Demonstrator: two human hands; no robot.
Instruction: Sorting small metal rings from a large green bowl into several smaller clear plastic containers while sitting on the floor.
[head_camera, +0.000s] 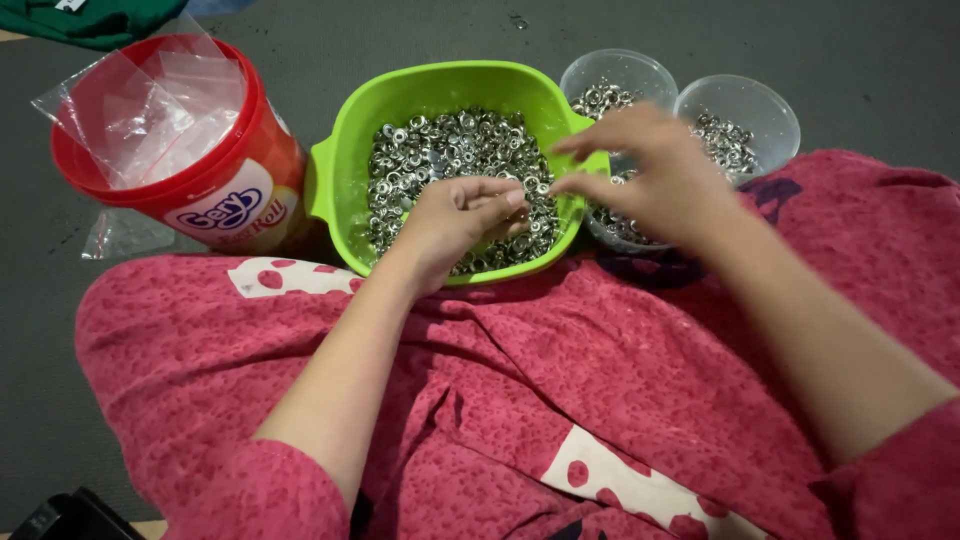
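Pink clothing (520, 400) covers the lap nearest. Beyond it, the left hand (455, 215) is curled in the green bowl (340, 160), pinching small silver rings (450, 150). The right hand (660, 175), at the bowl's right rim, pinches something tiny; two clear cups (740, 105) stand behind.

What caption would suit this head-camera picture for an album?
Left hand and right hand meet over a green bowl of small metal rings, beside a red tub.
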